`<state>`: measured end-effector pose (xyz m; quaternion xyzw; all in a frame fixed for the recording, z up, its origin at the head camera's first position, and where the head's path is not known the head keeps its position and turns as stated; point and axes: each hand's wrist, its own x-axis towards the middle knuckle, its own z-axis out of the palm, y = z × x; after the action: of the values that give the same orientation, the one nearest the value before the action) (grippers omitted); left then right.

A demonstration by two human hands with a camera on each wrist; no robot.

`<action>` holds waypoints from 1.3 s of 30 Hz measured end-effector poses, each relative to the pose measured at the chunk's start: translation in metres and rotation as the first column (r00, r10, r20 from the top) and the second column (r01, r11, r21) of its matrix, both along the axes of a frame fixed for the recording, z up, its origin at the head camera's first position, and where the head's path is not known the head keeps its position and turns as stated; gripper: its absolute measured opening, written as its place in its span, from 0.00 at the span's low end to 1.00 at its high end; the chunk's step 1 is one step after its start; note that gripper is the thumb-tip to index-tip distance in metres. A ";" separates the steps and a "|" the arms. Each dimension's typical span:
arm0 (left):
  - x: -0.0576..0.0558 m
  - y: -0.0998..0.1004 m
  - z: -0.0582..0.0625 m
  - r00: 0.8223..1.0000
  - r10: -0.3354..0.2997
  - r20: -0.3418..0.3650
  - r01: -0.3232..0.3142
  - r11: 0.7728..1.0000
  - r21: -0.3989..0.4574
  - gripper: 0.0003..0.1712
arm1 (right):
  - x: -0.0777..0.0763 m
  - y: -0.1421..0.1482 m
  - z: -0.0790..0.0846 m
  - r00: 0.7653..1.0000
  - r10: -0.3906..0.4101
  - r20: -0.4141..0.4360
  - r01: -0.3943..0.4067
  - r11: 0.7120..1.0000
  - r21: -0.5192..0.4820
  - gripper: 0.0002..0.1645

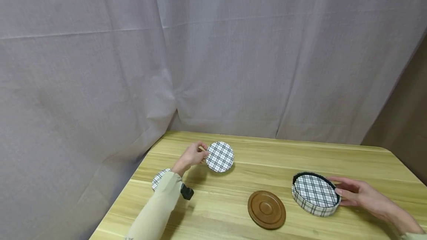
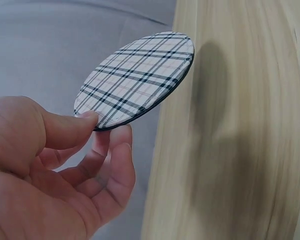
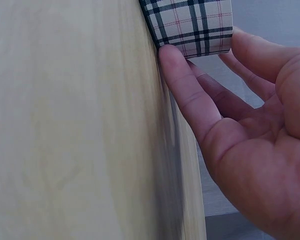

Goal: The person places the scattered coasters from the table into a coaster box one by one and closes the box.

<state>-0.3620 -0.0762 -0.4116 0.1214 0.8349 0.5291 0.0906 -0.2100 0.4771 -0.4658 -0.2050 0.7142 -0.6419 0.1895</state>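
My left hand pinches a round plaid coaster by its edge, thumb on top and fingers beneath. In the left wrist view the coaster is tilted and held off the wooden table, its shadow falling on the wood. On the right, my right hand grips the side of a round plaid coaster holder, with a plaid coaster lying inside it. The right wrist view shows thumb and fingers around the holder's wall, close over the table.
A round brown wooden coaster lies on the table left of the holder. Another plaid coaster at the left is partly hidden by my left forearm. A grey curtain hangs behind the table's far edge.
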 end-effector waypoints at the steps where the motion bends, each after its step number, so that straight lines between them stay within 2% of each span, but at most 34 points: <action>1: 0.000 0.003 -0.001 1.000 -0.008 0.008 0.008 1.000 0.010 0.08 | 0.000 0.000 0.000 1.000 0.001 0.002 -0.001 1.000 -0.001 0.30; 5: 0.003 0.017 -0.004 0.998 -0.042 0.043 0.040 0.998 0.045 0.08 | 0.001 0.001 0.000 1.000 -0.003 0.005 0.003 1.000 0.006 0.30; 15: 0.007 0.049 -0.005 0.991 -0.125 0.053 0.120 0.989 0.091 0.08 | 0.002 0.003 -0.001 1.000 -0.018 -0.005 0.018 1.000 0.015 0.30; 26: 0.021 0.086 -0.011 0.983 -0.174 0.051 0.166 0.978 0.123 0.07 | 0.003 0.002 -0.001 1.000 -0.019 -0.005 0.019 1.000 0.012 0.30; 34: 0.027 0.107 -0.011 0.979 -0.185 0.086 0.167 0.969 0.180 0.08 | 0.003 0.003 0.000 1.000 -0.028 -0.013 0.028 0.999 0.018 0.30; 39: 0.031 0.126 -0.012 0.980 -0.178 0.088 0.156 0.965 0.213 0.08 | 0.003 0.003 0.001 0.999 -0.029 -0.014 0.030 0.999 0.026 0.30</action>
<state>-0.3306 0.0501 -0.4231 0.1719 0.7567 0.6084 0.1664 -0.2066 0.4801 -0.4650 -0.1964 0.7269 -0.6336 0.1777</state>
